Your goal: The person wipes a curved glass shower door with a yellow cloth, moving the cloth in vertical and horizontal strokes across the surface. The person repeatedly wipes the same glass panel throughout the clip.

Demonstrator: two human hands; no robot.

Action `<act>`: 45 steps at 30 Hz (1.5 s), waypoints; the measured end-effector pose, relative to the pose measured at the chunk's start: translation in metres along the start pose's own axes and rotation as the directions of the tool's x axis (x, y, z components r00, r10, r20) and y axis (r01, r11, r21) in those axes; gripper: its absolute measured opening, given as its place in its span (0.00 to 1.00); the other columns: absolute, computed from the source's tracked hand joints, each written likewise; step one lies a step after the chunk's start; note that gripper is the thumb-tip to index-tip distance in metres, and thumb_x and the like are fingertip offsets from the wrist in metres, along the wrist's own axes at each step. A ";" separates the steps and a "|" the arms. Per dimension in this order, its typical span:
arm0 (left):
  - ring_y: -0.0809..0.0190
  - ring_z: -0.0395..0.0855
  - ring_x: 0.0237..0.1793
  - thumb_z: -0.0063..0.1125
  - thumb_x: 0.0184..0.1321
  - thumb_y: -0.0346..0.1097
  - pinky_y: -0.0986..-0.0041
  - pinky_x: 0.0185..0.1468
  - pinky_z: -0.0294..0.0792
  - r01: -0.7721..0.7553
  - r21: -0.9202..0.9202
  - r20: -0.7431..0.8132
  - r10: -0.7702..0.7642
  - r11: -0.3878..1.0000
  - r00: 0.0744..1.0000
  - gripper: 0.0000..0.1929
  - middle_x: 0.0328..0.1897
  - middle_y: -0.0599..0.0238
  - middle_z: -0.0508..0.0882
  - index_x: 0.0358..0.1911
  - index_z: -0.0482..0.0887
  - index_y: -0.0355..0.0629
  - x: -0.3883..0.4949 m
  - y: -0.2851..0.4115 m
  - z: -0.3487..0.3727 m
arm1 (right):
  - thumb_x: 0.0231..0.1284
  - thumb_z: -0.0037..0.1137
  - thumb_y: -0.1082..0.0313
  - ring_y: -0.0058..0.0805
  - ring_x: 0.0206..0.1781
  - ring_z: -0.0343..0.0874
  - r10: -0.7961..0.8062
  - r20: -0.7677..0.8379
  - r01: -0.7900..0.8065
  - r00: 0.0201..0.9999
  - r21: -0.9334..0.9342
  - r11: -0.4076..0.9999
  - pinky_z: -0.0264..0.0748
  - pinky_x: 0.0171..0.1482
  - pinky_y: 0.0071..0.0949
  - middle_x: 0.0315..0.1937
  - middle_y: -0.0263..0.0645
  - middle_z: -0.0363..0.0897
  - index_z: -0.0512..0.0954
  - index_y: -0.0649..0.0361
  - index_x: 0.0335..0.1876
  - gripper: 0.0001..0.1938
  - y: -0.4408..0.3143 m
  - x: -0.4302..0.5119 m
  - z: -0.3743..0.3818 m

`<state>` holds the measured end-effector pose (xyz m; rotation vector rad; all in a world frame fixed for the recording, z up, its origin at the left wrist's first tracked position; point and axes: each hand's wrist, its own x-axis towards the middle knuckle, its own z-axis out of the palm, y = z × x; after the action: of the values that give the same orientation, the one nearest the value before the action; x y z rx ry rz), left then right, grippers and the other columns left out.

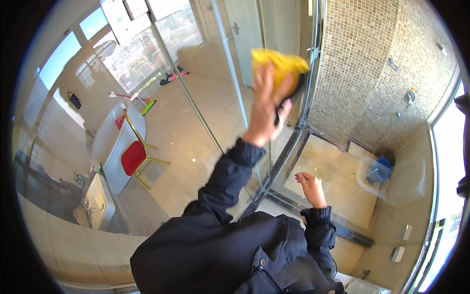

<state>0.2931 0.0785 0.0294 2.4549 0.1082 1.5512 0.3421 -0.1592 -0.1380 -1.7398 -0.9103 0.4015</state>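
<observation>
My left hand (266,101) is raised in front of the glass shower panel, pressing a yellow cloth (277,70) with its fingers spread over it. Something black shows along the cloth's lower right edge, partly behind the fingers; what it is cannot be told. Hand and cloth are slightly blurred. Lower and to the right, my right hand (312,188) hangs above the shower floor, fingers loosely curled, with nothing visible in them. Both forearms are in black sleeves. The glass panel (205,88) has a metal-coloured vertical edge and a hinge-like fitting at the top.
A dark stone curb (282,156) frames the shower floor. Beyond it are a mosaic wall (352,66) and a blue bucket (379,171). Through the glass appear a red chair (133,158), a bathtub (110,147), a washbasin (99,202) and a green broom head (148,107).
</observation>
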 end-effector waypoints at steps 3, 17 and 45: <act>0.31 0.42 0.81 0.43 0.75 0.52 0.40 0.78 0.41 -0.010 0.115 -0.178 0.030 0.993 0.984 0.29 0.84 0.43 0.47 0.76 0.65 0.53 0.038 -0.046 -0.012 | 0.71 0.55 0.67 0.39 0.40 0.89 -0.036 -0.009 0.037 0.999 0.013 0.999 0.83 0.45 0.30 0.37 0.50 0.87 0.83 0.67 0.44 0.11 -0.008 0.006 0.035; 0.23 0.36 0.79 0.32 0.76 0.58 0.33 0.76 0.36 0.200 0.087 0.011 -0.202 0.976 0.979 0.33 0.82 0.34 0.42 0.77 0.60 0.47 -0.083 -0.039 0.052 | 0.74 0.53 0.67 0.29 0.41 0.88 0.081 0.082 -0.071 0.993 -0.113 0.991 0.81 0.46 0.27 0.37 0.45 0.87 0.83 0.68 0.47 0.12 -0.011 -0.005 0.045; 0.57 0.27 0.84 0.42 0.78 0.55 0.63 0.82 0.27 0.612 -0.679 0.123 -0.759 0.406 0.640 0.44 0.86 0.58 0.29 0.80 0.27 0.43 -0.169 0.104 0.133 | 0.69 0.56 0.69 0.44 0.37 0.88 -0.023 0.102 0.012 0.995 0.101 0.995 0.81 0.43 0.32 0.37 0.53 0.85 0.82 0.69 0.44 0.10 0.042 -0.095 -0.101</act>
<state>0.3327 -0.0753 -0.1491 1.3530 0.4593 1.1357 0.3622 -0.3015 -0.1557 -1.6304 -0.9620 0.5209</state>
